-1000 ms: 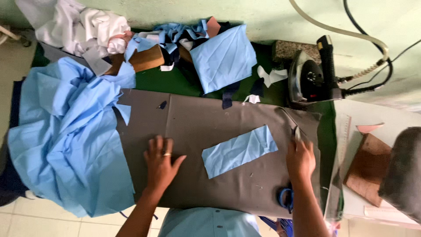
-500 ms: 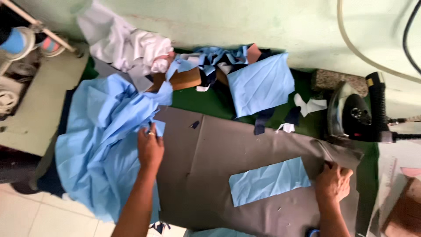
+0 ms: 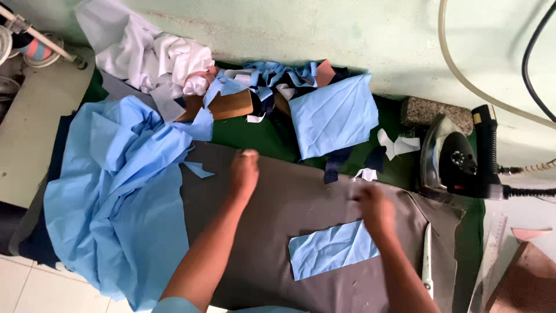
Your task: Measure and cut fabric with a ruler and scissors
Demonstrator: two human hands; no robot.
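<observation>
A grey cloth (image 3: pixel 278 226) covers the work table. A small light-blue fabric rectangle (image 3: pixel 331 250) lies on it, wrinkled. My right hand (image 3: pixel 375 210) is blurred, at the rectangle's upper right corner; I cannot tell whether it grips anything. My left hand (image 3: pixel 244 173) rests near the grey cloth's far edge, fingers together, close to a small blue scrap (image 3: pixel 200 170). Scissors (image 3: pixel 427 262) lie on the cloth to the right of my right arm.
A large crumpled light-blue cloth (image 3: pixel 121 197) hangs over the table's left end. White fabric (image 3: pixel 168 61), blue scraps (image 3: pixel 272 78), a wooden block (image 3: pixel 229 105) and a folded blue piece (image 3: pixel 335 115) lie at the back. A steam iron (image 3: pixel 457 159) stands at the right.
My left hand moved right, from the big blue cloth to the grey cloth's far edge. My right hand moved up and left toward the rectangle's corner, away from the scissors.
</observation>
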